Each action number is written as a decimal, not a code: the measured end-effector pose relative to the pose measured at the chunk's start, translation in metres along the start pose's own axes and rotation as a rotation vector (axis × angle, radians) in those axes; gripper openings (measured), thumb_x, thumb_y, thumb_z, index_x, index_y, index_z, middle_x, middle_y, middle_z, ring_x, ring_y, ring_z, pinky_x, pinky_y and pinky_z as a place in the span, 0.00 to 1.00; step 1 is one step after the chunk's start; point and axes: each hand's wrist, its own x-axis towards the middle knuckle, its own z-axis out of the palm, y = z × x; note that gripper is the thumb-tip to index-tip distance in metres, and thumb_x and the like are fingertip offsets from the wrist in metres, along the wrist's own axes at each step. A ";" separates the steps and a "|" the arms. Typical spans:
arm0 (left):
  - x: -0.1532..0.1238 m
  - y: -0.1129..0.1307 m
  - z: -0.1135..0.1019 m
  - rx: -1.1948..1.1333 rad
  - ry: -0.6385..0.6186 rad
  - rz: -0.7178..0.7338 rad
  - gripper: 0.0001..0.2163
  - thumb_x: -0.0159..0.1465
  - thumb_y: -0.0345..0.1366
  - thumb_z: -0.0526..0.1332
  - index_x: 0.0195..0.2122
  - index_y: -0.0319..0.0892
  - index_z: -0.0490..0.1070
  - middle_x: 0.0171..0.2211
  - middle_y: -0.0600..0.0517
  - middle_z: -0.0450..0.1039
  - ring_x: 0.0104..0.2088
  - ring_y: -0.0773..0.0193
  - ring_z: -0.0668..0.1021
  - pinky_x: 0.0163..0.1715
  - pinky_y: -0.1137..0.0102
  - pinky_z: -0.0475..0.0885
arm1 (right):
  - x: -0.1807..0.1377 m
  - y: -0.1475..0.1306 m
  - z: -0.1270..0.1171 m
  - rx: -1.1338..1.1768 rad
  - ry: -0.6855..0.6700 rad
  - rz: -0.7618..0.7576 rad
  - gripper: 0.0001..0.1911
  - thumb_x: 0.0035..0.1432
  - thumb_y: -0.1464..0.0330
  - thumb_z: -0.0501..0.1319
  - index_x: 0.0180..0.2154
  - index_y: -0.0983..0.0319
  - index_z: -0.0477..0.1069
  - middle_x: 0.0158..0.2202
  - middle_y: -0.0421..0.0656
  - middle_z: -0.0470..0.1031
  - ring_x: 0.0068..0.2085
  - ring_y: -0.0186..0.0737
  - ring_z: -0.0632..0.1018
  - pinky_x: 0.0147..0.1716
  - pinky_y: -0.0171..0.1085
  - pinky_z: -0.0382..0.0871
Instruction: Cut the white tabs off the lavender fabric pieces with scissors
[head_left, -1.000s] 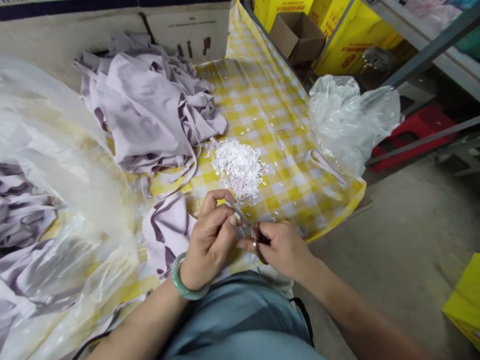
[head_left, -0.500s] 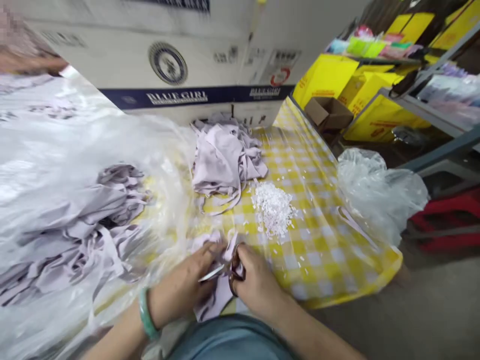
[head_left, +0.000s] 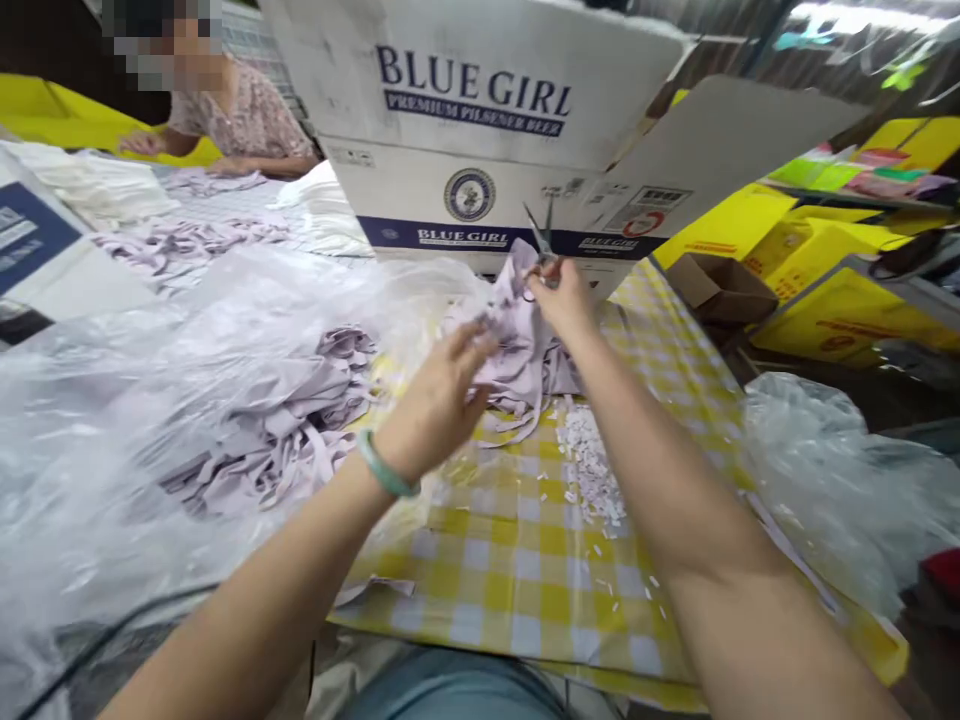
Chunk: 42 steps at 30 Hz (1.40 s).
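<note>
My right hand [head_left: 564, 298] grips a pair of scissors [head_left: 543, 238], blades upward and slightly apart, in front of the beer carton. Beside its fingers a lilac garment [head_left: 517, 285] rises in a peak above the pile of lilac fabric [head_left: 517, 365]; whether the fingers also pinch it cannot be told. My left hand [head_left: 442, 400], with a green bangle on its wrist, is open at the pile's left side, fingers apart and somewhat blurred. Small white cut scraps [head_left: 589, 465] lie heaped right of the pile, partly behind my right forearm.
A large Blue Girl beer carton [head_left: 420, 130] stands behind the yellow checked tablecloth [head_left: 487, 570]. Clear plastic sheeting [head_left: 97, 400] with more lilac garments [head_left: 292, 400] covers the left. A plastic bag [head_left: 840, 450] hangs at the right edge. Another person [head_left: 240, 120] sits at the back left.
Both hands have moved forward from the near edge to the lilac pile. The garment being cut is there now, and my left hand has opened. The view has tilted up.
</note>
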 end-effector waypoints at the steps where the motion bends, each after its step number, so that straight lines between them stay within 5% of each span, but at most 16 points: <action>1: -0.021 0.001 -0.003 -0.015 -0.058 -0.040 0.12 0.66 0.29 0.58 0.50 0.39 0.70 0.53 0.40 0.71 0.54 0.53 0.75 0.55 0.58 0.72 | -0.009 0.009 -0.001 -0.048 0.002 -0.034 0.11 0.55 0.63 0.64 0.28 0.59 0.62 0.30 0.40 0.71 0.35 0.39 0.72 0.40 0.38 0.63; 4: -0.077 -0.018 -0.020 0.106 -0.113 -0.319 0.06 0.67 0.32 0.56 0.36 0.40 0.72 0.38 0.46 0.75 0.37 0.60 0.79 0.40 0.65 0.76 | -0.057 0.032 -0.017 -0.101 -0.118 -0.024 0.17 0.54 0.55 0.65 0.25 0.60 0.65 0.25 0.39 0.71 0.29 0.38 0.72 0.33 0.36 0.62; 7: -0.101 -0.063 -0.036 0.418 -0.014 -0.569 0.06 0.63 0.31 0.56 0.35 0.37 0.73 0.38 0.44 0.73 0.38 0.55 0.78 0.41 0.61 0.75 | -0.108 0.034 -0.033 -0.122 -0.295 0.091 0.21 0.47 0.50 0.68 0.25 0.60 0.68 0.23 0.39 0.72 0.26 0.36 0.70 0.28 0.35 0.61; 11: -0.092 -0.111 -0.033 0.408 -0.076 -0.574 0.07 0.63 0.34 0.61 0.39 0.37 0.74 0.38 0.49 0.73 0.36 0.59 0.78 0.36 0.66 0.74 | -0.155 0.016 -0.044 -0.152 -0.502 0.148 0.22 0.46 0.49 0.68 0.31 0.59 0.70 0.23 0.38 0.73 0.23 0.36 0.71 0.26 0.35 0.61; 14: -0.079 -0.113 -0.028 0.366 -0.052 -0.531 0.10 0.67 0.37 0.59 0.31 0.37 0.74 0.33 0.53 0.71 0.31 0.66 0.76 0.31 0.71 0.70 | -0.180 0.007 -0.050 -0.056 -0.576 0.197 0.21 0.49 0.51 0.68 0.37 0.58 0.69 0.21 0.36 0.71 0.24 0.38 0.73 0.27 0.35 0.64; 16: -0.073 -0.096 -0.029 0.351 0.014 -0.507 0.12 0.67 0.35 0.56 0.28 0.38 0.74 0.31 0.53 0.70 0.31 0.67 0.76 0.30 0.72 0.68 | -0.195 0.007 -0.054 0.097 -0.555 0.244 0.21 0.50 0.52 0.69 0.37 0.58 0.69 0.24 0.37 0.72 0.26 0.37 0.74 0.28 0.35 0.67; 19: -0.072 -0.038 -0.026 0.258 0.167 -0.399 0.08 0.68 0.33 0.56 0.35 0.41 0.75 0.33 0.50 0.72 0.32 0.65 0.75 0.32 0.71 0.70 | -0.216 0.009 -0.055 0.480 -0.547 0.405 0.21 0.50 0.49 0.68 0.32 0.58 0.67 0.32 0.41 0.76 0.30 0.37 0.76 0.32 0.36 0.71; 21: -0.077 0.015 -0.012 -0.075 0.239 -0.133 0.06 0.65 0.27 0.57 0.37 0.40 0.74 0.33 0.48 0.74 0.34 0.64 0.76 0.34 0.71 0.72 | -0.227 0.009 -0.054 0.775 -0.605 0.581 0.24 0.50 0.45 0.66 0.30 0.58 0.67 0.35 0.43 0.78 0.33 0.39 0.78 0.35 0.38 0.74; 24: -0.090 0.083 0.020 -0.502 -0.029 0.149 0.09 0.66 0.27 0.54 0.40 0.38 0.74 0.36 0.43 0.76 0.38 0.61 0.77 0.41 0.69 0.73 | -0.239 0.006 -0.057 0.993 -0.720 0.799 0.23 0.49 0.46 0.67 0.31 0.58 0.70 0.34 0.44 0.78 0.34 0.42 0.79 0.36 0.40 0.75; 27: -0.111 0.112 0.048 -0.707 -0.256 0.177 0.10 0.66 0.27 0.53 0.40 0.35 0.74 0.36 0.41 0.76 0.37 0.60 0.77 0.40 0.69 0.72 | -0.248 0.011 -0.065 0.986 -0.708 0.886 0.17 0.45 0.61 0.74 0.30 0.58 0.68 0.29 0.39 0.75 0.29 0.34 0.76 0.32 0.34 0.72; 29: -0.126 0.109 0.057 -0.828 -0.382 0.019 0.09 0.62 0.26 0.55 0.39 0.36 0.74 0.37 0.43 0.76 0.37 0.60 0.77 0.40 0.70 0.72 | -0.256 0.021 -0.072 0.942 -0.606 0.881 0.18 0.42 0.67 0.75 0.28 0.59 0.66 0.27 0.35 0.72 0.26 0.29 0.73 0.28 0.30 0.68; 31: -0.140 0.097 0.061 -0.955 -0.433 -0.325 0.08 0.59 0.25 0.56 0.38 0.38 0.72 0.34 0.47 0.75 0.34 0.63 0.75 0.37 0.71 0.71 | -0.265 0.031 -0.079 0.871 -0.498 0.832 0.17 0.43 0.67 0.74 0.27 0.60 0.65 0.26 0.34 0.72 0.27 0.29 0.73 0.28 0.29 0.66; 35: -0.146 0.078 0.063 -1.188 -0.229 -0.980 0.09 0.63 0.33 0.58 0.42 0.39 0.73 0.40 0.48 0.76 0.43 0.61 0.76 0.44 0.70 0.71 | -0.288 0.033 -0.089 0.775 -0.470 0.767 0.16 0.48 0.65 0.72 0.29 0.60 0.64 0.25 0.35 0.72 0.28 0.31 0.74 0.29 0.30 0.66; 38: -0.135 0.078 0.060 -1.391 -0.016 -1.177 0.12 0.61 0.41 0.66 0.40 0.38 0.77 0.46 0.46 0.77 0.51 0.58 0.76 0.52 0.69 0.69 | -0.303 0.024 -0.091 0.758 -0.626 0.776 0.16 0.48 0.66 0.71 0.28 0.59 0.62 0.25 0.35 0.72 0.26 0.31 0.73 0.29 0.32 0.66; 40: -0.126 0.083 0.053 -1.492 0.073 -1.247 0.13 0.57 0.43 0.70 0.35 0.38 0.78 0.40 0.47 0.79 0.42 0.62 0.79 0.46 0.71 0.73 | -0.306 0.022 -0.091 0.743 -0.668 0.757 0.17 0.48 0.65 0.71 0.28 0.59 0.62 0.25 0.35 0.72 0.27 0.32 0.73 0.30 0.33 0.67; 42: -0.118 0.090 0.042 -1.554 0.071 -1.265 0.13 0.56 0.43 0.71 0.35 0.38 0.78 0.31 0.52 0.76 0.26 0.72 0.75 0.31 0.77 0.72 | -0.300 0.026 -0.090 0.710 -0.572 0.702 0.17 0.50 0.64 0.71 0.28 0.59 0.62 0.28 0.37 0.74 0.31 0.34 0.75 0.35 0.35 0.70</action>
